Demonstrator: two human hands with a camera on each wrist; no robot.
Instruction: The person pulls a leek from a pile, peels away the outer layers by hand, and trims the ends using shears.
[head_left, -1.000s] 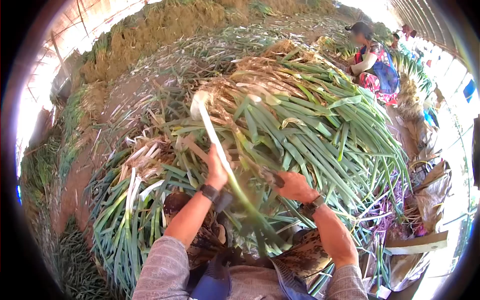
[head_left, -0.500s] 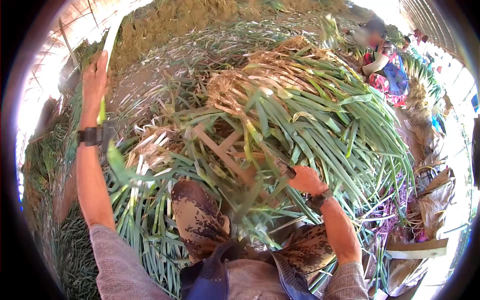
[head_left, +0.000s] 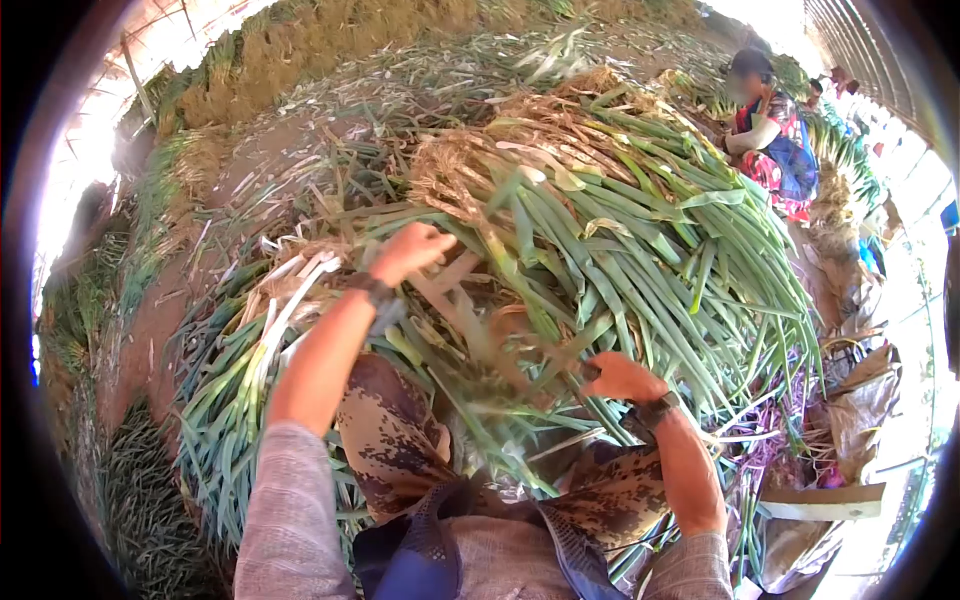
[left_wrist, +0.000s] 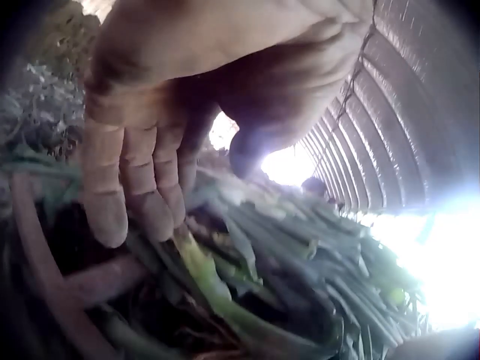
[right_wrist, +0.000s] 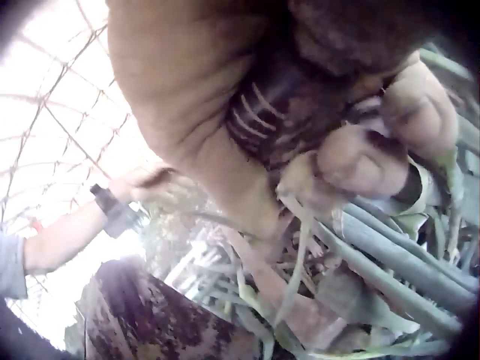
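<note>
Left hand [head_left: 408,252]: yours, held out over the work with its fingers straight and the thumb apart, holding nothing. Whether its fingertips touched the leaves below, you could not tell from the views. It wore a dark wristband [head_left: 375,290].

Right hand [head_left: 625,378]: yours, fingers curled firmly round a dark handle [right_wrist: 259,112] with pale stripes. The tool's far end was too blurred to tell.

Leeks [head_left: 640,250]: one large heap, in front of you and to your right, the roots toward the upper left and the green leaves fanned toward the right. Your right hand was close by its near edge.

Second heap [head_left: 235,410]: more of the same, beside your left knee, pale stems upward and leaves trailing down.

Frame [left_wrist: 105,282]: brown slats, crossing one another, beneath and near your left hand, with leaves around it.

Sack [head_left: 865,400]: brown, crumpled, possibly only a sheet, at the right-hand side; its contents could not be told. Purple stalks [head_left: 770,430] lay beside it, a pale board [head_left: 825,502] below.

Trousers [head_left: 390,425]: yours, mottled brown, knees parted behind the frame.

Person [head_left: 770,150]: one, seated beyond the large heap at the upper right.
</note>
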